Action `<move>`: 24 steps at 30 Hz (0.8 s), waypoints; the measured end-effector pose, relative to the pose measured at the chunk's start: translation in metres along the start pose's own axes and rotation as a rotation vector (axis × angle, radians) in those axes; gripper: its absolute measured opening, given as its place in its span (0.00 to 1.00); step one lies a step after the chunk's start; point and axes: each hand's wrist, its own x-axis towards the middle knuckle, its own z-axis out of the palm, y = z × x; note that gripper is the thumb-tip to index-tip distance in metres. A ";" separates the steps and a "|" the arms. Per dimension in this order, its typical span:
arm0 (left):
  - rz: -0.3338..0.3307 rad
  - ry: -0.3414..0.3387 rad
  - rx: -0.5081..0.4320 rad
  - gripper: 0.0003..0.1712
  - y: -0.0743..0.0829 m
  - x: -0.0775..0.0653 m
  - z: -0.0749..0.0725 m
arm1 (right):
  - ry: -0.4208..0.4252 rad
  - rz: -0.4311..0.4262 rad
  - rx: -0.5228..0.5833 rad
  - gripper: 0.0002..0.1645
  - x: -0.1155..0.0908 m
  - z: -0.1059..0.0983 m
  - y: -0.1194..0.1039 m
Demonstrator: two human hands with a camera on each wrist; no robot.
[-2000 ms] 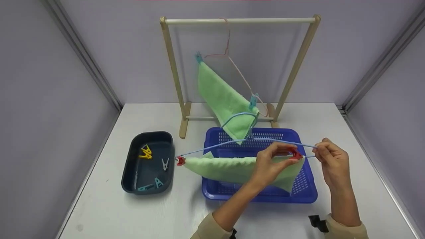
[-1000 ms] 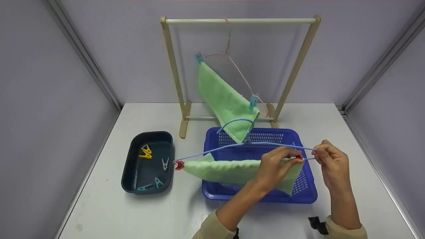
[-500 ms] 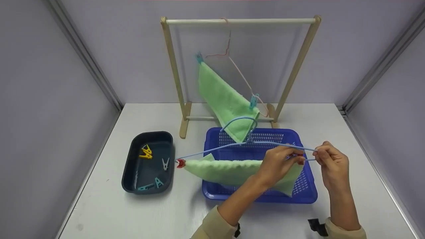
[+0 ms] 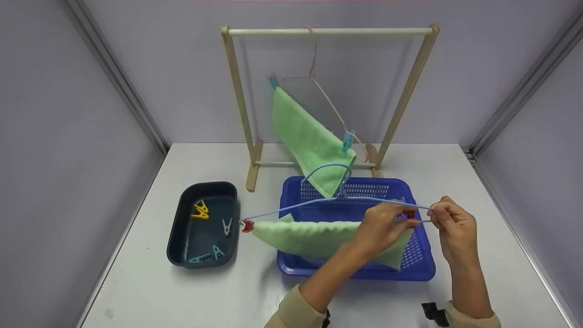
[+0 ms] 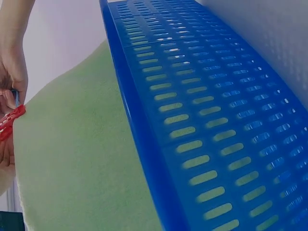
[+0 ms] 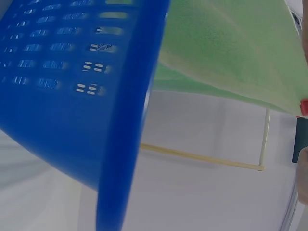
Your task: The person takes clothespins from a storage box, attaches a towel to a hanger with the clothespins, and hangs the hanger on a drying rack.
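A light green cloth (image 4: 314, 237) hangs along the lower bar of a blue wire hanger (image 4: 300, 205), held above the basket. At the cloth's left corner a red clothespin (image 4: 247, 225) grips it to the hanger. My left hand (image 4: 380, 228) pinches a second red clothespin (image 4: 411, 214) at the right corner, its fingers covering most of it. My right hand (image 4: 455, 228) pinches the hanger's right end between thumb and fingers. In the left wrist view, a red clothespin (image 5: 10, 122) sits at the cloth's edge beside fingers.
Under the cloth stands a blue slotted basket (image 4: 355, 274). To its left, a dark tray (image 4: 182, 228) holds yellow, white and teal clothespins. Behind, a wooden rack (image 4: 237, 91) carries a pink hanger (image 4: 330, 102) with another green cloth (image 4: 309, 132) clipped by teal clothespins (image 4: 348, 140).
My left hand has shifted slightly right and down, with its fingers now covering more of the right red clothespin. The hanger and cloth have dipped a little; my right hand keeps its hold.
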 end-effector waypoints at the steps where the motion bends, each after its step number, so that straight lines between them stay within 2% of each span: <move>1: -0.014 -0.011 0.026 0.13 0.000 0.000 0.000 | 0.002 0.002 0.001 0.12 0.000 0.000 0.000; 4: -0.041 -0.036 0.085 0.16 0.001 -0.002 -0.001 | 0.019 0.011 0.006 0.12 -0.001 0.000 0.001; 9: -0.035 -0.059 0.125 0.19 -0.001 -0.008 -0.004 | 0.048 0.022 0.026 0.12 -0.004 -0.002 0.001; 13: -0.038 -0.064 0.087 0.19 -0.004 -0.015 -0.009 | 0.059 0.034 0.038 0.11 -0.005 -0.004 0.000; 20: 0.067 0.005 0.004 0.15 -0.010 -0.024 -0.018 | 0.100 0.047 0.082 0.11 -0.008 -0.007 -0.001; 24: 0.073 0.029 -0.025 0.12 -0.010 -0.029 -0.023 | 0.121 0.053 0.095 0.11 -0.010 -0.009 -0.001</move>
